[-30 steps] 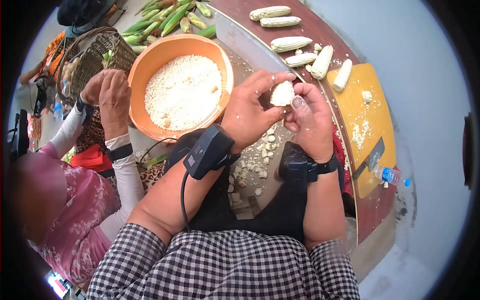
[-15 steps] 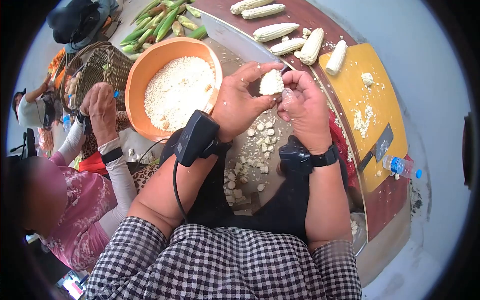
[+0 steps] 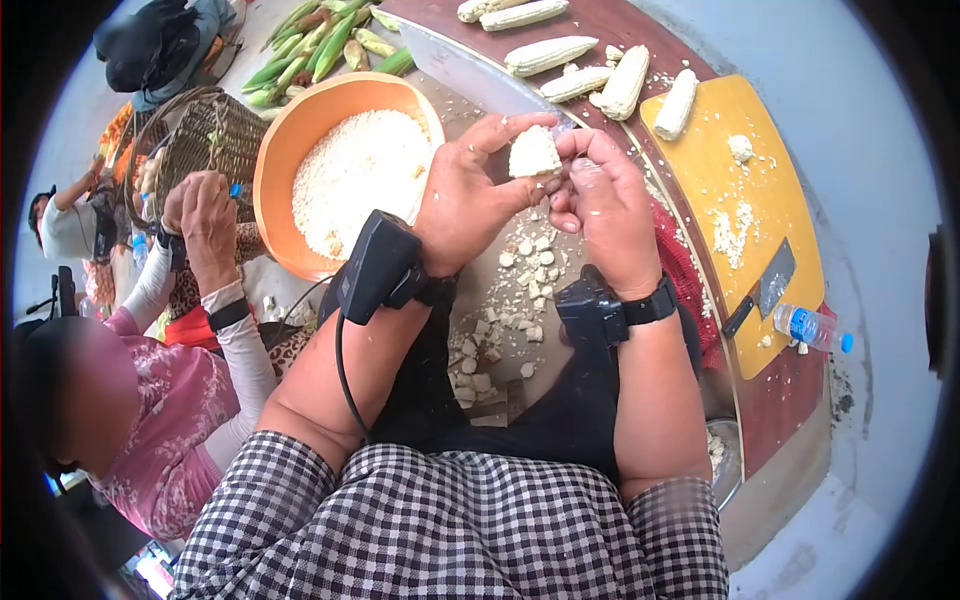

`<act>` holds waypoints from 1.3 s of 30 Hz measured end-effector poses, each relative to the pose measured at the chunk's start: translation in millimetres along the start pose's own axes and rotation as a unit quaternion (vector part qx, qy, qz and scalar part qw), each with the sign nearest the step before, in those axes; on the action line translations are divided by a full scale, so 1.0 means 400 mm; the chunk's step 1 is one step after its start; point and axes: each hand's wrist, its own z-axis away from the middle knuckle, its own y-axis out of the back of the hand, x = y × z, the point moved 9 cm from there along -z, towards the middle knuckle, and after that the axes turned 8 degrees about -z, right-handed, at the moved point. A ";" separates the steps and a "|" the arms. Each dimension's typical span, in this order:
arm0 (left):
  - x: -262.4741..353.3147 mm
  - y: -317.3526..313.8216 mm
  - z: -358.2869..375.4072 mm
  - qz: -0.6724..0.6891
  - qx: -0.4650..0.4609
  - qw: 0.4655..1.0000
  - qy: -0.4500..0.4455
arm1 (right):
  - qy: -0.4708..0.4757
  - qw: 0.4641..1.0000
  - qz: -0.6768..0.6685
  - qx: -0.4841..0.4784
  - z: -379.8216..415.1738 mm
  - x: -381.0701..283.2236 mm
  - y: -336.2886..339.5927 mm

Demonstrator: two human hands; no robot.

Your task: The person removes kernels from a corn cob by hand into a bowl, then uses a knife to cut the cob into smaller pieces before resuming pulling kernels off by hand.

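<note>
Beside one orange basin (image 3: 276, 195), the wearer's two hands (image 3: 462, 208) pinch one corn chunk (image 3: 535, 152) near six long cobs (image 3: 626, 85).

Wearer's kit: shirt (image 3: 455, 530) is black-and-white gingham, small squares, creased across the front. Left sleeve (image 3: 262, 490) and right sleeve (image 3: 672, 525), same check, short, ending near the elbows; right one blurs around the cuff. Trousers (image 3: 545, 412) plain black. Left hand (image 3: 468, 195) and right hand (image 3: 612, 205) bare, forearms too. Left wrist: chunky black box (image 3: 378, 265), rounded corners, on a black strap (image 3: 437, 291). Black cable (image 3: 343, 375) leaves the box's lower end, curves back along the forearm toward the shirt. Right wrist: smaller dark angular unit (image 3: 588, 306) on a black band (image 3: 652, 306). Markings not legible.
</note>
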 end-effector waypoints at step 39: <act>0.006 -0.001 0.009 -0.075 -0.007 0.995 -0.064 | -0.017 0.996 -0.078 -0.035 -0.014 0.013 -0.004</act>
